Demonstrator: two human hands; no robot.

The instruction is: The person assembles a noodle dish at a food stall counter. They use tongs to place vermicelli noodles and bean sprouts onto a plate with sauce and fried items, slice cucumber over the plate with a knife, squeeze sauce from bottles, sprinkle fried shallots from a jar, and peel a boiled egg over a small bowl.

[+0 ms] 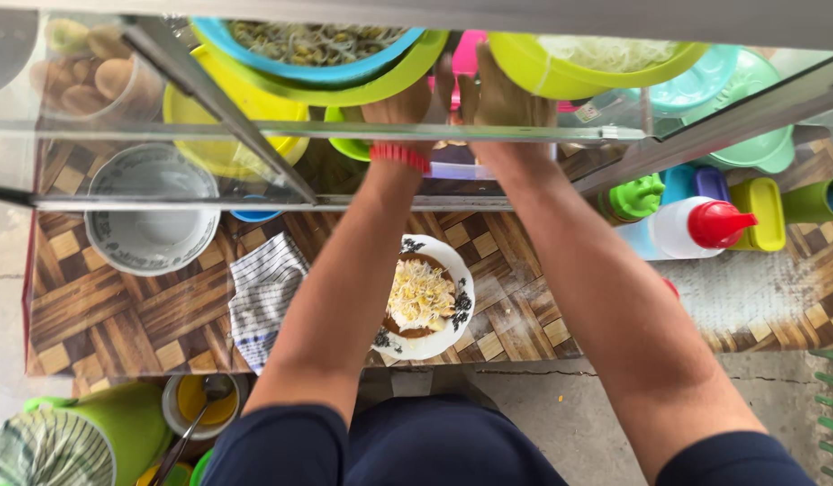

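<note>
Both hands are reaching forward through the glass case [344, 131] toward a shallow clear container [461, 169] that is sitting on the shelf behind the pane, near the middle of the view. The left hand [400, 110], wearing a red band [400, 157] at the wrist, is lying just above that container; its fingers are running up under the bowls and cannot be told as spread or closed. The right hand [502, 99] is lying just beside the left one, fingers [467, 90] extending straight and close together, with no visible grasp on anything. Directly above the hands, a lime-green bowl [597, 67] of pale shredded food is overhanging the right hand, and a blue bowl [313, 45] of bean sprouts, nested in a green one [380, 81], is overhanging the left. Below the forearms, a white patterned bowl [452, 306] holding sprouts over brown sauce is resting on the woven-pattern counter [119, 315]. A checked cloth [263, 292] is lying just left of that bowl, and an empty white bowl [151, 220] is standing farther left. At the right, a squeeze bottle with a red cap [705, 225] and a green-capped bottle [637, 198] are lying together. A green jug [119, 432] is standing at the lower left.
</note>
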